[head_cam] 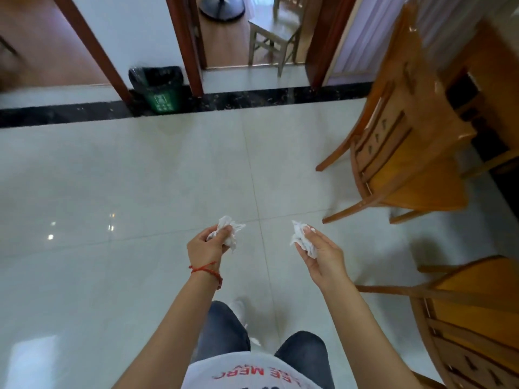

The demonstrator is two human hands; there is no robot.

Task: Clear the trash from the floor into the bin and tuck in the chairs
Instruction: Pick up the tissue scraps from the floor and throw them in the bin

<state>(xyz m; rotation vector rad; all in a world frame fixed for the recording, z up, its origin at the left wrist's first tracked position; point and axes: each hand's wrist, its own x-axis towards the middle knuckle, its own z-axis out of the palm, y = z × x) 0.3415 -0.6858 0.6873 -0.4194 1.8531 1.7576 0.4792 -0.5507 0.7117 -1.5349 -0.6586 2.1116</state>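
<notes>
My left hand (206,247) is shut on a crumpled white tissue (229,230), held out over the pale tiled floor. My right hand (320,254) grips a second crumpled white tissue (302,237). A green bin (160,89) lined with a black bag stands far ahead against the white wall, beside a doorway. A wooden chair (401,144) stands at the right, pulled out from a wooden table (494,80). Another wooden chair (471,313) is at the lower right.
A black stone strip (252,99) crosses the floor ahead in front of the doorways. Through the open doorway a lighter chair (272,37) and a round black stand base (222,7) are visible. Wide open tiled floor (112,178) lies between me and the bin.
</notes>
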